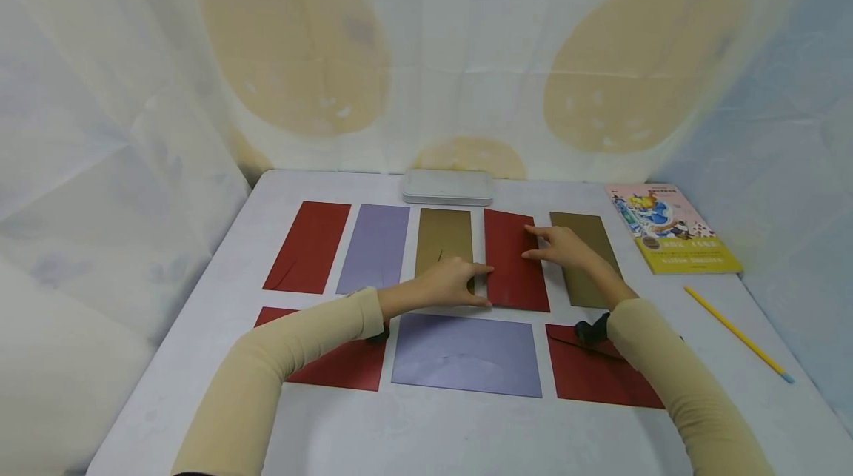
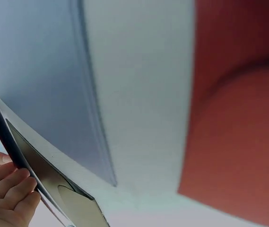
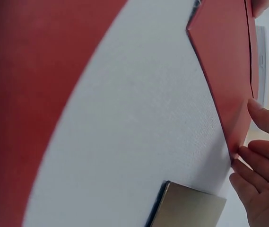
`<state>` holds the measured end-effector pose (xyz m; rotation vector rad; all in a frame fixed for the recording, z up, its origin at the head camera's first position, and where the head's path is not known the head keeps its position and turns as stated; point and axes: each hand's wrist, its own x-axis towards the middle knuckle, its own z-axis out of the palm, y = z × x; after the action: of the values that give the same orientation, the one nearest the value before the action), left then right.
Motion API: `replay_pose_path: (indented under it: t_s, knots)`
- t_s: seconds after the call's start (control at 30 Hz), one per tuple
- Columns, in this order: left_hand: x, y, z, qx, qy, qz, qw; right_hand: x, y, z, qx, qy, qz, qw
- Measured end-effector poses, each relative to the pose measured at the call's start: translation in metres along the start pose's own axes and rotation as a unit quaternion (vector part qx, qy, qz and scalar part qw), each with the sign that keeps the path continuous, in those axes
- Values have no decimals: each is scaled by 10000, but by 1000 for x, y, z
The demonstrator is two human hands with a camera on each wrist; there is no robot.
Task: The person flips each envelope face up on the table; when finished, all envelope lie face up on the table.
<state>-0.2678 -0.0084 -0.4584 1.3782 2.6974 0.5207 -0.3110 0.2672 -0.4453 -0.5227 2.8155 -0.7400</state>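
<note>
A red envelope (image 1: 513, 261) stands slightly raised from the white table between two gold envelopes. Along its left edge, my left hand (image 1: 449, 285) grips it, thumb near the lower corner. My right hand (image 1: 563, 248) pinches the upper right edge. In the right wrist view, the thumb lies on the red envelope (image 3: 221, 71) and the other fingers of the right hand (image 3: 264, 175) are at its edge. The left wrist view has curled fingers (image 2: 13, 194) along the envelope's dark edge. The left gold envelope (image 1: 440, 235) lies partly behind my left hand; the right gold envelope (image 1: 589, 246) is under my right wrist.
Further left are a red envelope (image 1: 309, 246) and a lavender envelope (image 1: 375, 246). Nearer lie a lavender envelope (image 1: 466, 357) and two red envelopes, partly covered by my forearms. A pale flat case (image 1: 448, 187) sits behind; a book (image 1: 673, 228) and yellow pencil (image 1: 736, 334) lie right.
</note>
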Motion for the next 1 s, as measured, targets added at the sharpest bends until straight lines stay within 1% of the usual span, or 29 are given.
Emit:
replay_pose_path:
  t_s: [0.2, 0.3, 0.43, 0.53, 0.6, 0.67, 0.73, 0.8, 0.9, 1.0]
  knots:
    - [2, 2, -1, 123, -183, -105, 9997, 1, -1, 1, -77, -9, 51, 10000]
    - [2, 3, -1, 230, -209, -110, 9995, 1, 0, 2, -65, -24, 72, 9999]
    - [2, 3, -1, 330, -164, -78, 9993, -2, 1, 0, -38, 46, -19, 10000]
    - [3, 2, -2, 307, -28, 27, 9995, -7, 0, -2, -20, 170, -181, 9997]
    - [4, 3, -2, 211, 52, 184, 9996, -11, -1, -3, 9, 240, -262, 9994]
    - [5, 4, -2, 120, 66, 367, 9992, -13, -1, -4, 12, 275, -326, 9991]
    - [6, 5, -2, 50, -30, 512, 9987, -14, -2, -3, 7, 267, -349, 9990]
    - [8, 7, -2, 34, -172, 574, 9982, -14, -1, -1, -44, 235, -387, 9990]
    - [8, 9, 1, 86, -365, 524, 9979, -13, -1, 1, -80, 195, -453, 9988]
    - [8, 7, 4, 96, -458, 458, 9979, -12, -2, 3, -65, 163, -461, 9988]
